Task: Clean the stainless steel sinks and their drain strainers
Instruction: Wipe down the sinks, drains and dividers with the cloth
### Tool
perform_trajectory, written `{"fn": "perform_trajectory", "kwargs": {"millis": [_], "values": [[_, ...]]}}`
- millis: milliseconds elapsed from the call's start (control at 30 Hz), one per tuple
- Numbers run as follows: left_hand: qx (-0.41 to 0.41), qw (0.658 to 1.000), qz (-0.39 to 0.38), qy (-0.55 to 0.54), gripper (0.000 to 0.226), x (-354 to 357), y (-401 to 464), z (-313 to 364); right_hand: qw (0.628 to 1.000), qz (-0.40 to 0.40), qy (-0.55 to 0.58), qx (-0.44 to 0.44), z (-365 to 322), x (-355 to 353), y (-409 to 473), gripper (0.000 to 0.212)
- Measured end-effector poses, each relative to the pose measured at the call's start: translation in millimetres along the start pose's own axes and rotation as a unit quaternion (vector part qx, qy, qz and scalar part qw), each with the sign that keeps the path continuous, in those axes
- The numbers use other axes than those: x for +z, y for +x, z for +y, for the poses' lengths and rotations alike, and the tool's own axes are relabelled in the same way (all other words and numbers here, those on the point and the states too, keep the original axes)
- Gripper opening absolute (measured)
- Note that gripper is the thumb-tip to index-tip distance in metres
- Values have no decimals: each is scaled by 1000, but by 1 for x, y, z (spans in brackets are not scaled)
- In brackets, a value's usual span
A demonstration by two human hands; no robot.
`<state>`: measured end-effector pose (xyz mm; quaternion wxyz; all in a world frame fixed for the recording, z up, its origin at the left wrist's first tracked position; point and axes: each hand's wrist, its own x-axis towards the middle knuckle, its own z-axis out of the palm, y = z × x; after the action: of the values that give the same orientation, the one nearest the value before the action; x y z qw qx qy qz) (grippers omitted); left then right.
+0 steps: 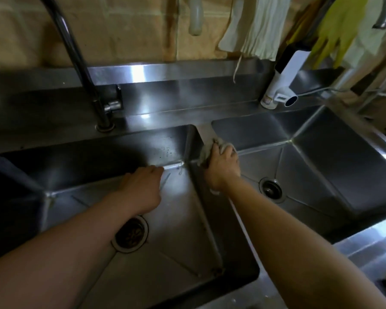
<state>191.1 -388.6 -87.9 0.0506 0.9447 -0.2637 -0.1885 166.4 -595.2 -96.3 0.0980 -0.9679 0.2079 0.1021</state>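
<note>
Two stainless steel sinks sit side by side: the left sink (183, 230) and the right sink (321, 170). My right hand (222, 168) grips a pale cloth (204, 152) and presses it on the divider (206, 132) between the basins, near its far end. My left hand (143, 188) reaches down into the left sink, fingers loosely curled near the back wall seam, holding nothing that I can see. The left drain strainer (132, 234) is partly hidden under my left forearm. In the right basin, the drain strainer (271, 188) is in full view.
A tall curved faucet (76, 56) rises behind the left sink. A white dispenser (281, 85) stands on the back ledge at the right. White cloths (261, 25) and yellow rubber gloves (337, 30) hang on the wall above. Dark specks dot the left sink's back wall (165, 150).
</note>
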Motion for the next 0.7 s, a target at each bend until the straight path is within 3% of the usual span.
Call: {"fn": "perform_trajectory", "kwargs": {"millis": [133,300,700], "values": [[-24,1000,8,-19,77,10,-29,23,998,-42,14,-34,9,-3,1,80],[-60,998,-5,-13,60,22,-76,55,994,-71,47,-62,38,5,-42,81],[-90,994,-57,-32,79,42,-172,89,991,-121,35,-44,80,15,-156,76]]}}
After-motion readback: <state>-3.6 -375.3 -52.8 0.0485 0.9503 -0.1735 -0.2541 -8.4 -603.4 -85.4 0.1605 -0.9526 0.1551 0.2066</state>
